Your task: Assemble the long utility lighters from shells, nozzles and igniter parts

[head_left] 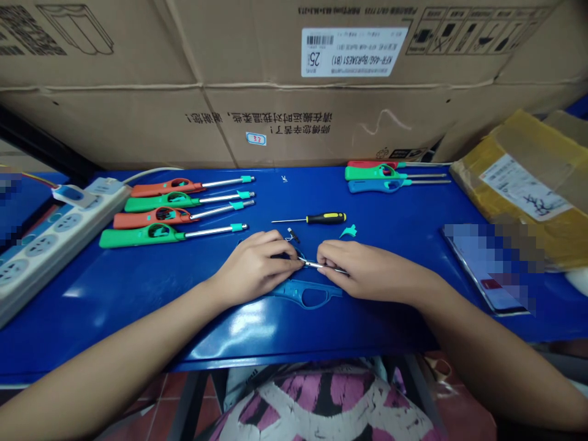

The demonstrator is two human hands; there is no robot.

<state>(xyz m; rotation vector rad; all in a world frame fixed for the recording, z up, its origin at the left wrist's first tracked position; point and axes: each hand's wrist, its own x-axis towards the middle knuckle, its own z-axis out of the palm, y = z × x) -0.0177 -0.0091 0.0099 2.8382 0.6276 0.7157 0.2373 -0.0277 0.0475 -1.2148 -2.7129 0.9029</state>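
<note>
My left hand (264,263) is closed over a blue lighter shell half, mostly hidden beneath it, with its fingertips at the near end of a slim metal lighter tube (313,264). My right hand (353,266) pinches that tube between thumb and fingers. Closer to me lies another blue lighter shell half (315,295) with an oval trigger opening, partly under my left hand. Just beyond my fingers rest a small black part (293,235) with a thin pale wire and a teal trigger piece (349,231). A black-and-yellow screwdriver (326,217) lies farther back.
Several red and green long lighters (156,217) lie in a row at left, beside a white power strip (55,236). At back right are three more lighters (379,174). A phone (487,269) and a taped yellow package (523,184) occupy the right. A cardboard sheet (160,128) stands behind.
</note>
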